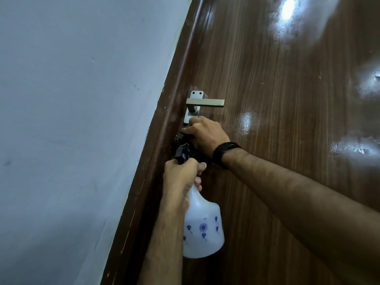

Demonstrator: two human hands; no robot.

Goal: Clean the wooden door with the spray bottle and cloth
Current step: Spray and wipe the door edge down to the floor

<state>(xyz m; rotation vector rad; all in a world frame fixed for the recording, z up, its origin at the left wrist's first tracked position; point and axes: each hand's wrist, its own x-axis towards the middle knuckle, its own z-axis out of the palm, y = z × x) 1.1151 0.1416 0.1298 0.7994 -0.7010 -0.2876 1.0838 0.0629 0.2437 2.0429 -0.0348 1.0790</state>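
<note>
- The right hand (pixel 207 136) presses a dark cloth (pixel 181 138) against the wooden door (pixel 277 120), its grip closed on the fabric just below the metal door handle (pixel 204 102).
- Below the handle, the left hand (pixel 181 175) wraps its grip around the neck of a white spray bottle (pixel 202 229).
- Purple flower prints mark the bottle; no readable writing.
- A black band (pixel 223 154) circles the right wrist.
</note>
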